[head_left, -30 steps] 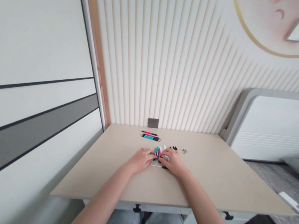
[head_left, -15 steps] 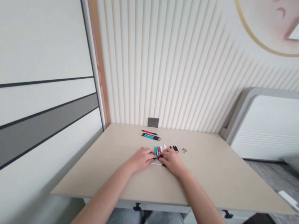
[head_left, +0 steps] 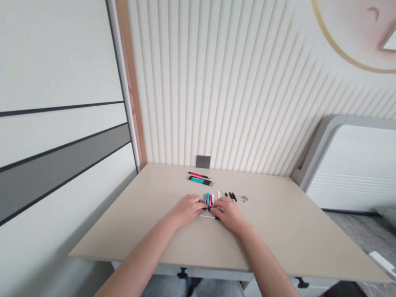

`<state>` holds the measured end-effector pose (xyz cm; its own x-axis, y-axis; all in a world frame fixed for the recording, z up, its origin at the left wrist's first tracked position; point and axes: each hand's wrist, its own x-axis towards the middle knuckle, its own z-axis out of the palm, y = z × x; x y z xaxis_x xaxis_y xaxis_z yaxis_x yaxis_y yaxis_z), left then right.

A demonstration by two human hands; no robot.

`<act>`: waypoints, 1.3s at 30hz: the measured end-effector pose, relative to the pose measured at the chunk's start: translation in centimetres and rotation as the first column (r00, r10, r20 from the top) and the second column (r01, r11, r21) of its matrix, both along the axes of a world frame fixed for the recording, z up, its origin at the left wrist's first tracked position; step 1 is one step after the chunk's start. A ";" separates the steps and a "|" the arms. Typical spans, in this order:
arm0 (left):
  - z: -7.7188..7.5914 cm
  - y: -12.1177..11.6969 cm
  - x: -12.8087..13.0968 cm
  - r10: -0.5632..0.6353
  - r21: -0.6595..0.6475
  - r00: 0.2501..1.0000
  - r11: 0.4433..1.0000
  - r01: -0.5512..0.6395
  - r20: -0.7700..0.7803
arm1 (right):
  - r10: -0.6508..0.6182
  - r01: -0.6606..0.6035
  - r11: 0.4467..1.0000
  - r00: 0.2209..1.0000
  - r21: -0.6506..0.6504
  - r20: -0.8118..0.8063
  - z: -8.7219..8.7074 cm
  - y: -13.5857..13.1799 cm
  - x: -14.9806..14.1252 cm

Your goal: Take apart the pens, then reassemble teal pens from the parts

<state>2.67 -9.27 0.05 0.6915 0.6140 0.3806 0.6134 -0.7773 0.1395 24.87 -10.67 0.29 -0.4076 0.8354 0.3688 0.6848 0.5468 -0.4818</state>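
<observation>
Both my hands rest on the beige table (head_left: 281, 236), fingertips meeting in the middle. My left hand (head_left: 187, 210) and my right hand (head_left: 230, 213) have curled fingers pinched on a small dark pen part between them, too small to make out fully. Just beyond the fingertips lies a cluster of teal, pink and white pen pieces (head_left: 209, 198). A thin white refill (head_left: 207, 216) lies on the table under the fingers. Black pen pieces (head_left: 231, 196) lie past my right hand.
Three whole pens, red and teal (head_left: 199, 179), lie side by side near the table's far edge. Small metal bits (head_left: 244, 198) sit to the right of the black pieces. A ribbed wall with a grey socket plate (head_left: 202, 161) stands behind, and a white cabinet (head_left: 369, 165) at the right.
Both hands stay together over the pen pieces, fingertips drawn a little closer. The thin white refill shows slightly more below the fingers.
</observation>
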 end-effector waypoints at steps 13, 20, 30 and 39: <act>1.0 -1.1 0.0 -0.070 0.005 0.998 0.998 0.070 -0.007 | 0.186 -0.188 0.977 0.982 -0.101 -0.033 0.4 -1.2 -0.1; 0.8 -0.9 0.1 -0.103 0.021 0.995 0.994 0.103 -0.010 | 0.177 -0.181 0.982 0.982 -0.060 -0.071 0.4 -1.0 -0.4; 0.6 -0.1 -0.1 -0.020 0.016 0.997 1.000 0.019 0.072 | 0.128 -0.137 0.990 0.975 -0.038 -0.183 -0.7 -0.1 -0.3; 0.5 0.6 -1.4 0.145 -0.002 0.937 0.988 -0.152 0.317 | 0.007 -0.010 1.000 0.994 -0.023 -0.111 -0.9 0.5 0.1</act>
<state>1.27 -8.68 0.52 0.4352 0.6893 0.5792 0.6493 -0.6859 0.3285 25.01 -10.12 -0.64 -0.3724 0.8409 0.3928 0.6216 0.5403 -0.5672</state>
